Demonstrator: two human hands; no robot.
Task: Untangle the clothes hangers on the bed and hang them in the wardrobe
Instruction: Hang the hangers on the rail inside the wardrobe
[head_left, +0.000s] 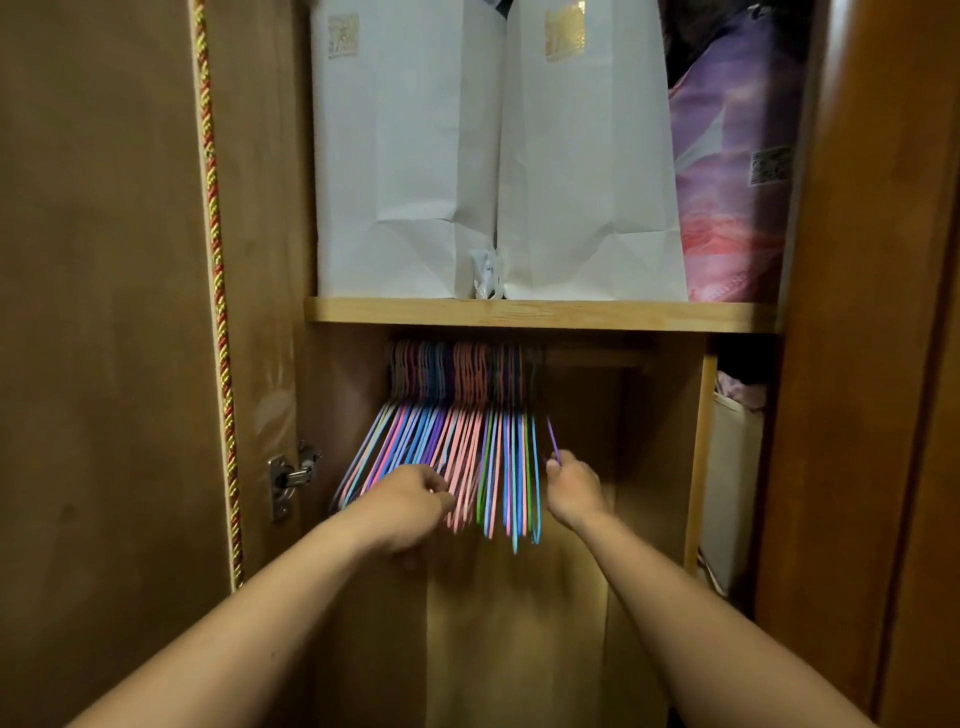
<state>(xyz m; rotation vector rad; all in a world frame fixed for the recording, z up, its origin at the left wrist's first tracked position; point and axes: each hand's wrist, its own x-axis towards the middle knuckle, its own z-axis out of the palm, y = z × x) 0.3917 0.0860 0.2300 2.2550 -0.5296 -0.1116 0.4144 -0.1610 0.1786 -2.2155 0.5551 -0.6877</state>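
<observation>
Rail space right of the hung hangers (457, 415) is open; dark gap runs to the inner side panel (698, 457). Left side packed tight, hangers fanned nearly to the left wall by the hinge (291, 475). Wooden shelf (540, 314) sits low just above the hooks, little headroom there. Left hand (410, 506) is against the pink hangers, right hand (574, 488) pinches a purple hanger (551, 439) in the free gap. Below the hangers, open room down the compartment. Shelf above is filled by white paper bags (493, 156). Open door (104, 312) bounds the left.
</observation>
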